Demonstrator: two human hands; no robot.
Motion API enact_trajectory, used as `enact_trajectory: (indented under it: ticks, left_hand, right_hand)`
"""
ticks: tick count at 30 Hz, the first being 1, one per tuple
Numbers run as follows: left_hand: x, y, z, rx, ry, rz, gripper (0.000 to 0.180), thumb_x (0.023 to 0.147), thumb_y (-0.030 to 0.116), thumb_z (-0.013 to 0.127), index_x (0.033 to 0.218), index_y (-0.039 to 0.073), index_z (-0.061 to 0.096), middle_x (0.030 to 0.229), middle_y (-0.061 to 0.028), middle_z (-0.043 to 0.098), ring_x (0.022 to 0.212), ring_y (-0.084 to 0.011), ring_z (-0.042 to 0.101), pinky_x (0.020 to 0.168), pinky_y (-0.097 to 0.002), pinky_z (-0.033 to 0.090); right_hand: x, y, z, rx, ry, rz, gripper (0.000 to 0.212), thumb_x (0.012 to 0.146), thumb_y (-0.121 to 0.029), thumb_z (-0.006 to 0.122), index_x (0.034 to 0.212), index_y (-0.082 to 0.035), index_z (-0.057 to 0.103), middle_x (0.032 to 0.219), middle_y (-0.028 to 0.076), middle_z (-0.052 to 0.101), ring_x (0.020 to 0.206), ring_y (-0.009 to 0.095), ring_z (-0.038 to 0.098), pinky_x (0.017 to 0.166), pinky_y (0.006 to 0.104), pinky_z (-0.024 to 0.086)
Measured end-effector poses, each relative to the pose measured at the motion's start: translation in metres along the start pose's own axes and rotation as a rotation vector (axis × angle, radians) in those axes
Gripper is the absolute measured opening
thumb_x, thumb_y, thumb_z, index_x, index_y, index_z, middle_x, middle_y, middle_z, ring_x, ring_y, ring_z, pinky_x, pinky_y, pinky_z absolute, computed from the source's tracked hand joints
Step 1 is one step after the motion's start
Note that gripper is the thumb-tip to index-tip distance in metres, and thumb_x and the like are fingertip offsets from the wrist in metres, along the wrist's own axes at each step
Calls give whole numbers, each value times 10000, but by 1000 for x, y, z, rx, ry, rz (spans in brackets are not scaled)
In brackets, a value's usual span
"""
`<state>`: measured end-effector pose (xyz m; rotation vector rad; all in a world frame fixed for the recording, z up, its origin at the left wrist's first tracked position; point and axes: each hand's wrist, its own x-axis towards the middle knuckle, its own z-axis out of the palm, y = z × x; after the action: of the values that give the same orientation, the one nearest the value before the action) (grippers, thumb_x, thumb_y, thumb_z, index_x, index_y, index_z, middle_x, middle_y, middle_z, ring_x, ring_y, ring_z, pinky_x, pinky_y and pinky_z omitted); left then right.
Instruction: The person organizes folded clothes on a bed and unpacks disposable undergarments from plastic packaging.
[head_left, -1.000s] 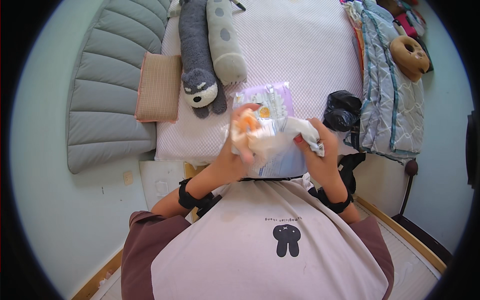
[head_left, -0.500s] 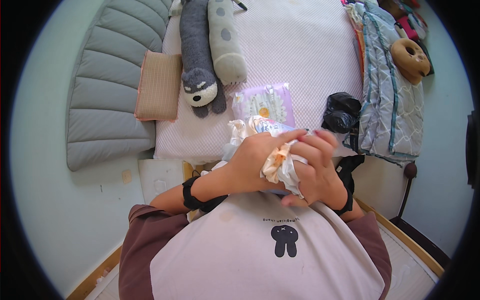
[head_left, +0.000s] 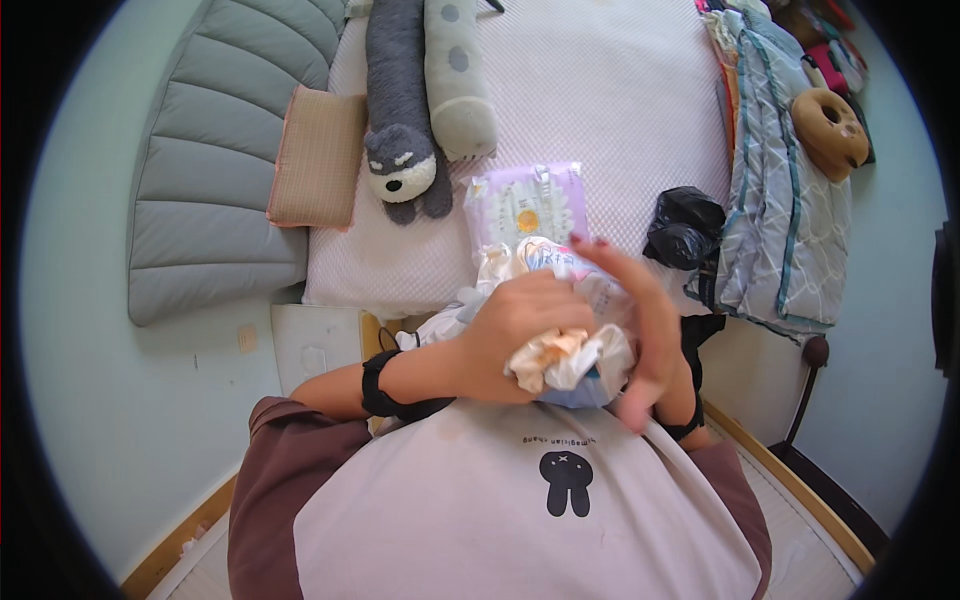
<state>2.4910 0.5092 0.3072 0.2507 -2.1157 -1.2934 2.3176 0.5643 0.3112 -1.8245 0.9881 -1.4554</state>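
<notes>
My left hand (head_left: 522, 325) is closed around the gathered neck of a crumpled white plastic bag (head_left: 590, 358) with blue and orange print. A twisted, orange-tinted end of the bag sticks out of the fist toward me. The rest of it bulges out beyond the fist, over the near edge of the bed. To the right of the bag, my right hand (head_left: 648, 330) is spread, thumb and fingers apart and slightly blurred. It holds nothing that I can see. Just past the bag, a lilac plastic pack (head_left: 520, 200) with a white flower print lies flat on the bed.
A pink-white quilted bed (head_left: 600, 90) spreads ahead. On its left lie a grey dog plush (head_left: 400, 100), a pale spotted long cushion (head_left: 460, 90) and a checked pillow (head_left: 318, 158). At right are a knotted black plastic bag (head_left: 685, 228), a folded quilt (head_left: 775, 190) and a brown ring cushion (head_left: 830, 132).
My right hand has come off the bag's twisted neck and opened to the right. My left hand keeps its grip, and more of the bag's blue underside shows.
</notes>
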Motion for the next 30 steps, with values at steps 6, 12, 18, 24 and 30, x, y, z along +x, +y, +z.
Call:
enact_trajectory:
  ticks: [6, 12, 18, 24, 30]
  left_hand:
    - [-1, 5, -7, -131, 171, -16, 208, 641, 57, 676, 785, 58, 527, 715, -63, 509, 647, -236, 490, 602, -320, 394]
    - [-3, 4, -10, -157, 342, -205, 295, 672, 121, 768, 863, 49, 554, 707, -21, 557, 640, -88, 515, 581, -231, 422]
    - [4, 6, -24, -134, 348, -402, 298, 674, 101, 761, 878, 48, 550, 721, 10, 553, 672, -48, 505, 583, -207, 419]
    - [-25, -16, -25, -484, 396, -664, 146, 810, 84, 629, 929, 30, 563, 827, -5, 584, 723, -58, 530, 635, -200, 437]
    - [-22, -38, -10, -810, 513, -1043, 203, 832, 103, 589, 998, 23, 503, 882, -57, 566, 783, -113, 570, 645, -255, 495]
  right_hand:
    - [-1, -8, -5, -287, -243, 125, 878, 468, -431, 804, 1124, 68, 502, 1119, 198, 554, 1036, 370, 534, 885, 414, 408]
    - [7, -22, -4, -244, -229, 263, 591, 575, -173, 735, 1102, 24, 553, 1129, 187, 564, 1073, 357, 518, 907, 400, 394]
    - [-31, -19, 1, -123, 261, 554, 276, 757, -47, 623, 1015, 49, 591, 890, 120, 643, 850, 149, 597, 759, 255, 446]
    - [-38, -10, 5, -14, 605, 573, 205, 875, -130, 566, 961, 52, 601, 833, 20, 609, 731, 57, 504, 648, 198, 408]
    - [-43, 23, -7, 313, 679, 945, 221, 816, -148, 628, 903, 54, 609, 767, 27, 609, 706, 72, 534, 598, 210, 428]
